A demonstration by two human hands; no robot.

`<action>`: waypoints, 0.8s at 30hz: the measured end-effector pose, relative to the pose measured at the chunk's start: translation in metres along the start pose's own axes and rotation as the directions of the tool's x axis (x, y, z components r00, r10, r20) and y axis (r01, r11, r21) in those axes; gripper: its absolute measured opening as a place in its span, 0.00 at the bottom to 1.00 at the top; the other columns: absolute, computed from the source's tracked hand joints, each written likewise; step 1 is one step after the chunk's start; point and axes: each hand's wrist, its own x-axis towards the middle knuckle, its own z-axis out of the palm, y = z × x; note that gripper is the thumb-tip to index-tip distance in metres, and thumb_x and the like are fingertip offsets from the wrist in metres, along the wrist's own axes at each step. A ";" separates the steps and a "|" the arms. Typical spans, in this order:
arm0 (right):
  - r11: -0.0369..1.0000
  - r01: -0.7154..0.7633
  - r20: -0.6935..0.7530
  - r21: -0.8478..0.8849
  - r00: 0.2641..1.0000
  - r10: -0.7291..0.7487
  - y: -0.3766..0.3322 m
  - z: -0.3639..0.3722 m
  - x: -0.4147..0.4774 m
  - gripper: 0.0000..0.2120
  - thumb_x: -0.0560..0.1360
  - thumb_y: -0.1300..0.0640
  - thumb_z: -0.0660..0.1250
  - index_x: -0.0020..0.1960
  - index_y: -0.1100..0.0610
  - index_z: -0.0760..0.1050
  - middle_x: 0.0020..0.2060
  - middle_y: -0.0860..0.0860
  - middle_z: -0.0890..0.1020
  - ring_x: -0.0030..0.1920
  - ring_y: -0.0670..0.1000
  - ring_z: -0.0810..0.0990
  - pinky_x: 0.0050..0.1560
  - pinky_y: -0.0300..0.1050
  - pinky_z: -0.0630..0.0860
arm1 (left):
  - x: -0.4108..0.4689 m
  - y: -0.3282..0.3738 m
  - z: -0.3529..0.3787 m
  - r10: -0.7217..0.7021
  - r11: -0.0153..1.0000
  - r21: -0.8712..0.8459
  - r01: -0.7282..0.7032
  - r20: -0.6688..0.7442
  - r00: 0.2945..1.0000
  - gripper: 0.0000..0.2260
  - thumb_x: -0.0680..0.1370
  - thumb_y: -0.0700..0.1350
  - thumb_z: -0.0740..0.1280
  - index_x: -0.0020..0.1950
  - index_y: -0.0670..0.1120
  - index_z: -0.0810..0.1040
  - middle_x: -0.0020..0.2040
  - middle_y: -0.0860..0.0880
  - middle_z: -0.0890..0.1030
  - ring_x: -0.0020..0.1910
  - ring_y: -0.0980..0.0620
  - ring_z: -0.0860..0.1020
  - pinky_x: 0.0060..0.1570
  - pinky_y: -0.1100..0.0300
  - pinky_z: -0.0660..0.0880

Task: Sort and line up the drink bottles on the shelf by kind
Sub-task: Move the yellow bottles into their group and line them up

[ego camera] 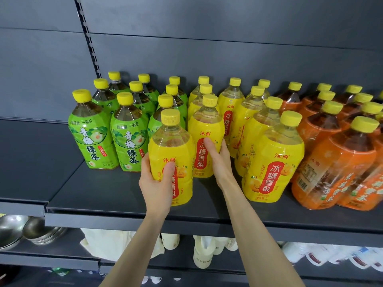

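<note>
On the dark shelf [116, 195] stand bottles with yellow caps in three groups: green-label tea bottles [91, 133] at the left, yellow-label pear-drink bottles [271, 162] in the middle, orange-label bottles [339, 168] at the right. My left hand [157, 183] is wrapped around a front yellow-label bottle [172, 148], which stands at the seam between the green and yellow groups. My right hand [219, 160] grips the lower right side of the yellow-label bottle just behind [205, 129].
The shelf's front strip and its left part are bare. A slotted upright [87, 36] runs up the grey back panel. On the shelf below lie steel bowls [24, 230] at the left, white bags and cups [203, 253] in the middle, packaged goods at the right.
</note>
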 end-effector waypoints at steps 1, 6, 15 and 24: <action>1.000 0.004 -0.006 -0.001 1.000 -0.004 0.000 0.001 0.001 0.32 0.65 0.39 0.67 0.68 0.42 0.63 0.53 0.36 0.76 0.47 0.32 0.78 0.39 0.26 0.75 | 0.000 0.000 0.000 0.000 1.000 -0.002 0.000 0.001 1.000 0.24 0.66 0.63 0.64 0.60 0.59 0.70 0.51 0.59 0.79 0.48 0.63 0.79 0.41 0.70 0.76; 1.000 0.020 -0.032 -0.012 0.999 -0.020 -0.002 0.005 0.002 0.33 0.66 0.39 0.67 0.68 0.43 0.62 0.53 0.35 0.74 0.49 0.33 0.76 0.38 0.24 0.73 | -0.001 -0.001 0.000 0.018 1.000 -0.005 -0.018 -0.002 1.000 0.26 0.66 0.63 0.64 0.61 0.56 0.70 0.51 0.59 0.79 0.48 0.64 0.79 0.42 0.71 0.75; 1.000 0.026 -0.047 -0.012 0.999 -0.027 -0.005 0.008 0.001 0.32 0.66 0.39 0.67 0.67 0.42 0.62 0.52 0.35 0.74 0.50 0.34 0.75 0.37 0.23 0.73 | 0.000 -0.002 0.000 0.034 0.999 -0.003 -0.034 0.009 0.999 0.30 0.67 0.63 0.64 0.65 0.50 0.70 0.53 0.56 0.79 0.50 0.63 0.79 0.42 0.72 0.75; 0.974 0.127 -0.169 -0.187 0.973 -0.159 -0.024 0.002 -0.044 0.32 0.72 0.43 0.69 0.73 0.51 0.65 0.67 0.46 0.73 0.65 0.43 0.72 0.60 0.36 0.71 | 0.000 0.001 -0.002 0.039 0.999 0.003 -0.039 0.040 0.998 0.28 0.67 0.64 0.64 0.63 0.52 0.70 0.51 0.60 0.79 0.48 0.66 0.78 0.42 0.73 0.74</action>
